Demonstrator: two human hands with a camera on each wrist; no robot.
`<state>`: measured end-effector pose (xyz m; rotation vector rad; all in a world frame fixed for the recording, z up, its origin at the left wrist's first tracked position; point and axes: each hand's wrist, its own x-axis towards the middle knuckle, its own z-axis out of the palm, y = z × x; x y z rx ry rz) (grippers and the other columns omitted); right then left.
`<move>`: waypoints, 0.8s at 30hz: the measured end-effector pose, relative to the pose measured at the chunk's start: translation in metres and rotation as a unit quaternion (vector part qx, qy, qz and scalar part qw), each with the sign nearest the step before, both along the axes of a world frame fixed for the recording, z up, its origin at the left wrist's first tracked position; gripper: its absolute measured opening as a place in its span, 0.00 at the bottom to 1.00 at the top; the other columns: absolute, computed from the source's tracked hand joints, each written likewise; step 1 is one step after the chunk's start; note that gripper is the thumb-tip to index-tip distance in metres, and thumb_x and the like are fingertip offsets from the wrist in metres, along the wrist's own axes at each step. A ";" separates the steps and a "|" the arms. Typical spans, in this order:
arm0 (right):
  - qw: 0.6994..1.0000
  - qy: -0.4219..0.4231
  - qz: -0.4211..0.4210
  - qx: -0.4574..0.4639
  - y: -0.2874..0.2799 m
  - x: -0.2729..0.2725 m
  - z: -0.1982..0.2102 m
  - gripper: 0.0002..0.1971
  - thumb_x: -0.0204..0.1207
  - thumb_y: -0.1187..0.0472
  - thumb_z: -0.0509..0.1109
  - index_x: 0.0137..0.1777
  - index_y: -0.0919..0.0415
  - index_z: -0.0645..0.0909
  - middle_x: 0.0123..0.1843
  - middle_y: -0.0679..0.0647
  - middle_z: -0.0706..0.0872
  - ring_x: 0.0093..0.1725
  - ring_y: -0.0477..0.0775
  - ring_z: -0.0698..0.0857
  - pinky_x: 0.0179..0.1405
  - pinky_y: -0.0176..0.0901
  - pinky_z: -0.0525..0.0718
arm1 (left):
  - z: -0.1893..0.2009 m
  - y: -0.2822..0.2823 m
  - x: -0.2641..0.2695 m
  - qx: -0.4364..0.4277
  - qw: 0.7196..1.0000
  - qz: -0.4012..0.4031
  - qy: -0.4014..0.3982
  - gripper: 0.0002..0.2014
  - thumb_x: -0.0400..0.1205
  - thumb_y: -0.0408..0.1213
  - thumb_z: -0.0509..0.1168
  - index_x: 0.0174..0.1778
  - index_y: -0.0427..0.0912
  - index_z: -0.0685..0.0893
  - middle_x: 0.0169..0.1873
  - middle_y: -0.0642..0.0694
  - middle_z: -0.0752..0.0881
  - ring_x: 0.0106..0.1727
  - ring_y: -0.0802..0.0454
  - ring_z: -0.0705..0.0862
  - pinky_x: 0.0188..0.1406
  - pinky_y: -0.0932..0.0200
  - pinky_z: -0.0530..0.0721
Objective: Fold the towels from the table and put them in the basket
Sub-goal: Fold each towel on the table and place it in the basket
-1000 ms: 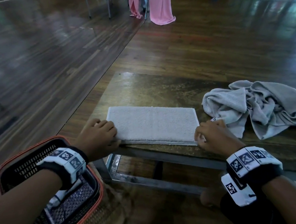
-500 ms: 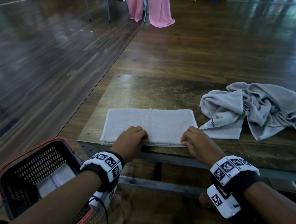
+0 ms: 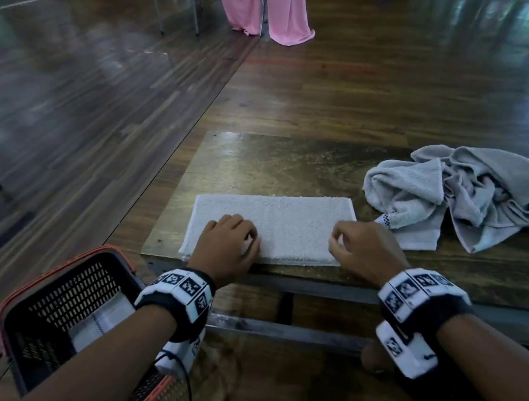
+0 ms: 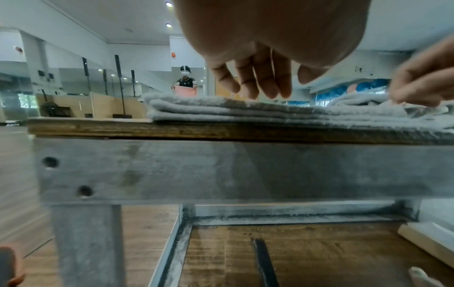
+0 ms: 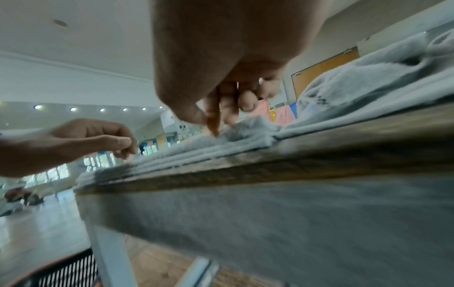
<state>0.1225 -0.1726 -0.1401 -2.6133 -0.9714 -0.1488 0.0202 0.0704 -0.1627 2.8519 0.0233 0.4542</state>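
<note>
White terry cloth, a folded towel [image 3: 280, 222], lies flat in several layers along the near left edge of the wooden counter [image 3: 284, 159], its stacked edges showing plainly in the left wrist view [image 4: 221, 110]. The left hand [image 3: 228, 244] sits over the towel's near left part; in the wrist view its fingers [image 4: 258, 81] hang loosely curled with their tips at or just above the top layer, and I cannot tell whether they touch it or hold anything. The right hand [image 3: 361, 251] is at the towel's near right corner, fingers [image 5: 216, 116] bunched narrow and pointing down onto the cloth, the tips touching or pinching the top layer; which of the two is not clear through the blur. Just to the right of the folded towel, a crumpled grey towel [image 3: 483, 193] lies in a loose heap on the counter, one edge of it lying just beside the right hand. A black mesh basket [image 3: 64, 301] with an orange rim stands on the floor at the counter's left end, below the left forearm, and a pale folded cloth [image 3: 102, 323] lies inside it. Both wrists wear bands with black and white markers. Pink fabric [image 3: 266, 2] hangs far back over the wooden floor.
</note>
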 end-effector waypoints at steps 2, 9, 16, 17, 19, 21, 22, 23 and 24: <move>0.995 -0.012 -0.049 0.082 0.030 0.005 0.005 0.08 0.75 0.55 0.66 0.35 0.54 0.77 0.24 0.43 0.74 0.25 0.48 0.76 0.24 0.36 0.66 | 0.002 -0.008 0.016 -0.009 0.999 0.036 0.012 0.12 0.83 0.45 0.57 0.58 0.45 0.78 0.55 0.47 0.81 0.58 0.47 0.77 0.57 0.52 0.71; 0.995 0.011 -0.100 0.008 0.110 0.019 -0.016 0.18 0.79 0.50 0.60 0.64 0.57 0.73 0.66 0.55 0.78 0.67 0.58 0.72 0.67 0.54 0.67 | -0.011 0.004 0.050 -0.002 0.979 0.148 0.141 0.23 0.87 0.40 0.47 0.80 0.43 0.58 0.81 0.46 0.59 0.83 0.48 0.54 0.79 0.47 0.56; 0.995 0.024 -0.045 -0.080 0.120 0.001 -0.045 0.28 0.83 0.48 0.47 0.81 0.56 0.56 0.84 0.59 0.56 0.83 0.57 0.54 0.80 0.57 0.53 | -0.031 0.011 0.046 0.000 0.979 0.151 0.135 0.26 0.87 0.48 0.39 0.83 0.47 0.51 0.83 0.50 0.52 0.84 0.52 0.49 0.81 0.46 0.45; 0.995 0.022 -0.036 -0.087 0.118 -0.002 -0.047 0.28 0.83 0.47 0.46 0.81 0.56 0.54 0.84 0.59 0.54 0.83 0.57 0.52 0.81 0.58 0.52 | -0.033 0.012 0.047 0.002 0.979 0.157 0.130 0.26 0.87 0.48 0.39 0.83 0.47 0.52 0.83 0.50 0.52 0.84 0.52 0.50 0.80 0.46 0.45; 0.994 0.017 -0.020 -0.103 0.113 -0.006 -0.048 0.29 0.83 0.47 0.44 0.82 0.55 0.51 0.85 0.59 0.51 0.84 0.57 0.50 0.81 0.59 0.50 | -0.037 0.014 0.048 0.009 0.978 0.169 0.122 0.26 0.86 0.48 0.40 0.82 0.48 0.53 0.83 0.51 0.54 0.83 0.53 0.50 0.80 0.45 0.45; 0.993 0.014 -0.015 -0.119 0.105 -0.008 -0.049 0.29 0.83 0.45 0.42 0.83 0.54 0.48 0.85 0.56 0.49 0.84 0.56 0.48 0.82 0.60 0.49 | -0.039 0.015 0.049 0.016 0.977 0.178 0.115 0.26 0.86 0.49 0.41 0.82 0.50 0.55 0.83 0.52 0.55 0.83 0.52 0.52 0.80 0.43 0.46; 0.992 0.015 -0.017 -0.125 0.099 -0.008 -0.051 0.30 0.83 0.44 0.41 0.83 0.53 0.48 0.86 0.55 0.48 0.84 0.55 0.47 0.82 0.60 0.48 | -0.041 0.016 0.049 0.018 0.977 0.180 0.113 0.26 0.85 0.49 0.41 0.82 0.50 0.55 0.83 0.52 0.56 0.83 0.51 0.53 0.79 0.42 0.47; 0.991 0.017 -0.023 -0.128 0.092 -0.007 -0.051 0.30 0.82 0.43 0.41 0.83 0.52 0.47 0.86 0.54 0.47 0.84 0.54 0.47 0.82 0.59 0.47 | -0.041 0.017 0.049 0.017 0.977 0.181 0.112 0.27 0.85 0.50 0.41 0.81 0.50 0.55 0.82 0.52 0.56 0.83 0.50 0.53 0.80 0.41 0.47; 0.991 0.021 -0.032 -0.129 0.084 -0.005 -0.052 0.31 0.82 0.42 0.40 0.83 0.52 0.47 0.86 0.54 0.46 0.84 0.54 0.46 0.82 0.59 0.46 | -0.040 0.019 0.048 0.015 0.977 0.181 0.114 0.27 0.85 0.50 0.40 0.81 0.51 0.55 0.83 0.52 0.56 0.83 0.50 0.53 0.80 0.40 0.47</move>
